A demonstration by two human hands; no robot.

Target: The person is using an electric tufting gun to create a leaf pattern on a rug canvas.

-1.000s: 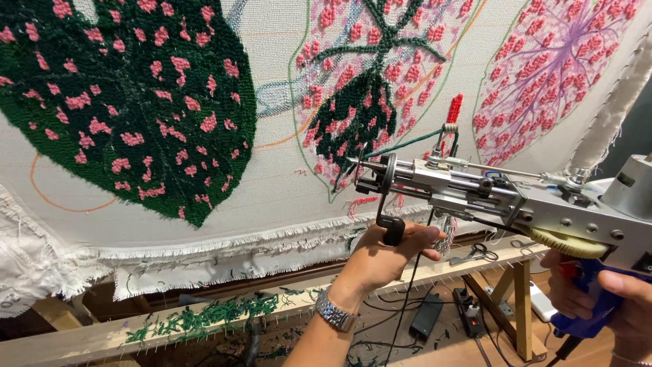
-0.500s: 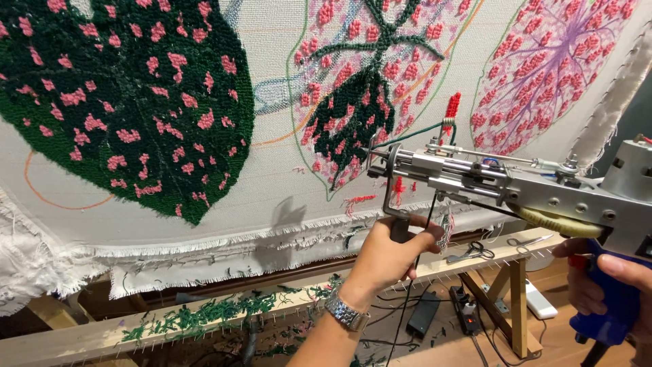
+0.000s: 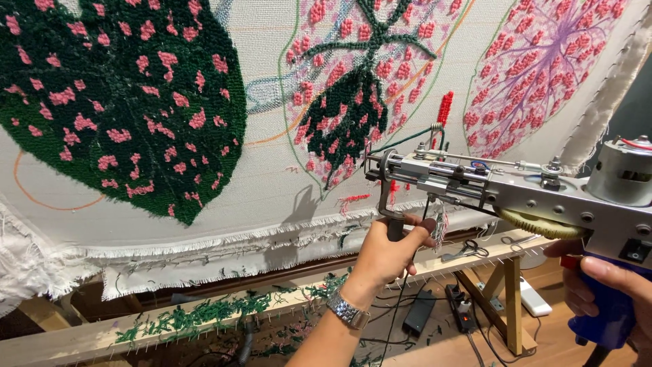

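A metal tufting gun (image 3: 516,194) with a blue rear grip is held level in front of a stretched white cloth (image 3: 272,183). My left hand (image 3: 387,251), a silver watch on its wrist, is closed round the gun's black front handle. My right hand (image 3: 611,292) grips the blue rear handle at the lower right. The gun's needle tip (image 3: 370,170) sits close to a partly tufted leaf of dark green and pink yarn (image 3: 346,109). A fully tufted dark green leaf with pink spots (image 3: 122,95) fills the upper left.
A pink and purple leaf (image 3: 543,68) is at the upper right. The wooden frame rail (image 3: 204,316) below carries green yarn scraps. Scissors (image 3: 465,250) lie on the rail. A wooden leg (image 3: 506,299), cables, a power strip (image 3: 462,306) and a black adapter (image 3: 418,312) are on the floor.
The gun and both hands have shifted slightly right and up, and the needle tip stands nearer the middle leaf's lower edge. Both hands keep their grips.
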